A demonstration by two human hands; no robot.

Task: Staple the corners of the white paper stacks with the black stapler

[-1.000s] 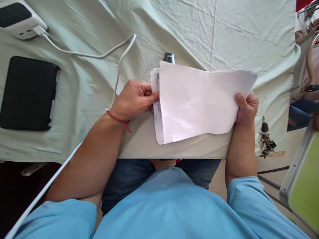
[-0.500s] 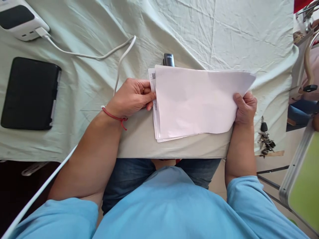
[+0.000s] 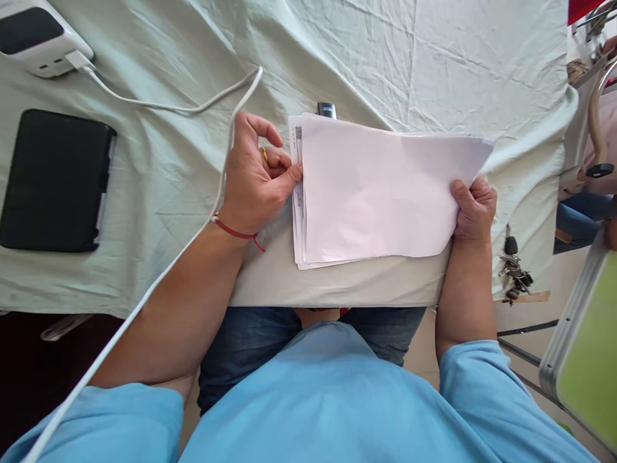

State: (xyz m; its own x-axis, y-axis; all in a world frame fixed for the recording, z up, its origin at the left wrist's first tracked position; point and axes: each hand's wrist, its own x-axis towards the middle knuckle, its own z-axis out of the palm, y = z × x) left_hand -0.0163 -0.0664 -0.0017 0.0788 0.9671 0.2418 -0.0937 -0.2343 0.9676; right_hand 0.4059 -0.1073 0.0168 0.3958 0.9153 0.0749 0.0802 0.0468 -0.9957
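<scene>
A stack of paper sheets [image 3: 376,193], blank on top, is held between my hands over the table's near side. At its left edge a sheet with printing and a small dark code peeks out. My left hand [image 3: 258,170] pinches that edge with thumb and curled fingers, while its index finger is bent and raised off the paper. On the right, my right hand [image 3: 475,206] grips the edge, thumb on top and the other fingers partly hidden. The far right corner of the sheets curls up. A small black object [image 3: 326,110] shows just beyond the far edge, partly covered by the paper.
A black tablet-like case [image 3: 56,180] lies left on the pale green cloth [image 3: 472,71]. Behind it is a white charging box [image 3: 43,45] with a white cable [image 3: 159,105] running past my left wrist. A bunch of keys [image 3: 515,270] lies near the right edge.
My left hand has turned upward, lifting its index finger off while the thumb stays on the edge. The stack's left side has shifted slightly away from me. My right hand stays put.
</scene>
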